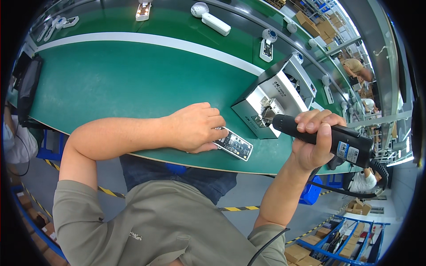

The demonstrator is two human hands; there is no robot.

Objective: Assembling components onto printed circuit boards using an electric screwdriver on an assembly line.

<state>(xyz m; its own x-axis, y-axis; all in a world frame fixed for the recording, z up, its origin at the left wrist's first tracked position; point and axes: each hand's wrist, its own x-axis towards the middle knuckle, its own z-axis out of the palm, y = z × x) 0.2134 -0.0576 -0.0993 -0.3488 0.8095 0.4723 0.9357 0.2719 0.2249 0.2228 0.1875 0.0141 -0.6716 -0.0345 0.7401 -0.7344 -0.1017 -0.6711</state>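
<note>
My right hand (317, 137) is wrapped round a black electric screwdriver (288, 125) with a cable at its rear end. The screwdriver's tip points left into the front of a silver and black box-shaped screw feeder (262, 97); whether it touches a screw cannot be made out. My left hand (202, 128) lies on the green workbench (111, 84), its fingers closed on the near-left end of a small white-edged device with its circuit board exposed (236, 145). Part of that device is hidden under the fingers.
Beyond a white strip, a green conveyor (175, 22) carries several white handheld devices with round heads, among them a closed one (216, 24) and an opened one (266, 50). A dark bag (30, 86) lies at the left edge. Another person (355, 68) works at the far right.
</note>
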